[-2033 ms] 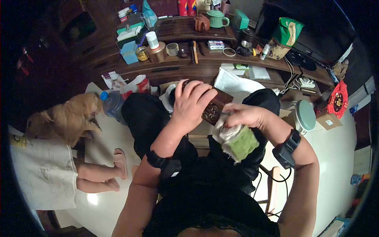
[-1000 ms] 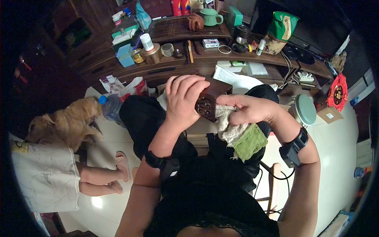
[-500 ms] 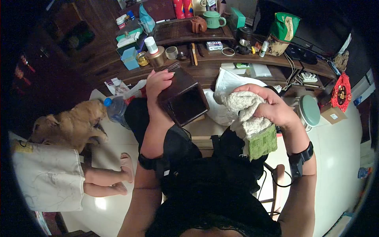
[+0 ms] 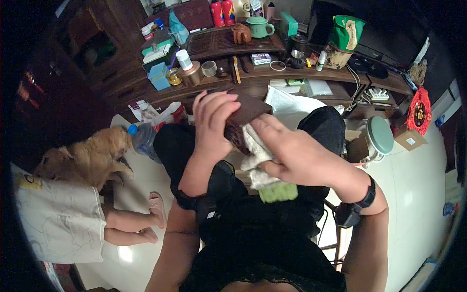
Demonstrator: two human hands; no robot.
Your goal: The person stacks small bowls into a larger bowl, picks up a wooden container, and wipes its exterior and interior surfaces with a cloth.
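Note:
In my left hand (image 4: pixel 212 119) is a dark brown box (image 4: pixel 250 108), gripped along its left side and tilted above my lap. Half a second ago its open, hollow end showed; now my right hand covers much of that side. My right hand (image 4: pixel 301 153) is closed on a white and green cloth (image 4: pixel 260 151), which it presses against the box. The cloth's green end (image 4: pixel 278 192) hangs down below my fingers. Whether part of the cloth is inside the box cannot be seen.
A long dark wooden cabinet (image 4: pixel 311 73) holds a teapot (image 4: pixel 241 34), a green lidded mug (image 4: pixel 260 27) and a green bag (image 4: pixel 343 41). At left are a dog (image 4: pixel 95 155), a water bottle (image 4: pixel 143 138) and another person's legs (image 4: pixel 131 224). A lidded bin (image 4: pixel 381 136) stands right.
My right hand has moved left with the cloth and brought it against the box. The box has turned, so its opening no longer shows.

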